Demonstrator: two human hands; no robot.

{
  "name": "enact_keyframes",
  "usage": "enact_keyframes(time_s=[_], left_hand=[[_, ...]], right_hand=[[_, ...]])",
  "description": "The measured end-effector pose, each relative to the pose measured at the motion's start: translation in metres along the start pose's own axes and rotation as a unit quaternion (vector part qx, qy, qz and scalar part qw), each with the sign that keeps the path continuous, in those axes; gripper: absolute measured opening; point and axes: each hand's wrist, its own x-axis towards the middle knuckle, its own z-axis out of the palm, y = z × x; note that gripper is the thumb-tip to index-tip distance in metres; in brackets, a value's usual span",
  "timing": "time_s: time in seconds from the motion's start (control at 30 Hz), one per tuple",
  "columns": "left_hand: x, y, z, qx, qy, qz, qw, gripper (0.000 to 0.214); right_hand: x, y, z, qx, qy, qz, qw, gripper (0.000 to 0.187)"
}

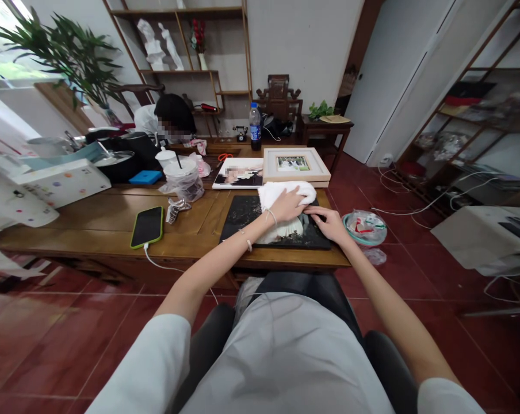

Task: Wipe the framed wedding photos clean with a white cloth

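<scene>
A dark picture panel [238, 221] lies flat near the table's front edge, with a pale figure on it and light specks scattered over its surface. My left hand [290, 204] presses a white cloth [268, 192] onto the panel, its fingers closed over the bunched fabric. At the panel's right side is my right hand [329, 223], its fingers stretched out and touching the surface. The cloth and left hand hide part of the picture.
Behind the panel lie a photo print [236, 173] and a pale framed picture [292, 164]. A charging phone [148, 226], a bagged cup [182, 175] and a bottle [255, 129] stand about the wooden table [191, 230]. Another person sits across. A plastic-lined bin [366, 227] stands right.
</scene>
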Motion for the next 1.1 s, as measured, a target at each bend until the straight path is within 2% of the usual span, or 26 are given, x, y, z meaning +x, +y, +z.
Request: enact_keyframes(time_s=[0.1,0.23,0.4,0.6,0.7,0.83,0.93,1.0,1.1], left_hand=[[0.014,0.003,0.000,-0.008,-0.014,0.070,0.997,0.037],[0.012,0.006,-0.001,0.018,-0.009,0.046,0.999,0.036],[-0.028,-0.006,-0.004,0.056,-0.015,-0.025,0.998,0.037],[-0.085,-0.016,-0.014,0.105,-0.008,-0.070,0.992,0.034],[-0.108,0.001,-0.021,0.112,-0.015,-0.067,0.991,0.033],[-0.140,0.048,-0.025,0.117,-0.024,-0.046,0.992,0.028],[-0.159,0.082,-0.024,0.101,-0.047,-0.007,0.994,0.025],[-0.164,0.093,-0.024,0.088,-0.060,0.019,0.994,0.025],[-0.156,0.089,-0.025,0.080,-0.060,0.022,0.995,0.027]], right_hand=[[-0.001,0.001,0.000,-0.020,0.002,0.008,1.000,0.029],[0.000,0.001,0.000,-0.025,0.008,0.011,1.000,0.028],[0.000,0.001,0.001,-0.006,0.019,0.010,1.000,0.028],[0.001,0.004,0.003,-0.006,0.030,0.012,0.999,0.029],[0.002,0.005,0.004,-0.008,0.021,0.003,1.000,0.029],[0.002,0.006,0.004,-0.012,0.017,0.002,1.000,0.028],[0.001,0.007,0.004,-0.010,0.014,0.004,1.000,0.028],[0.001,0.007,0.003,-0.009,0.011,0.005,1.000,0.028],[0.002,0.006,0.002,-0.009,0.008,0.007,1.000,0.028]])
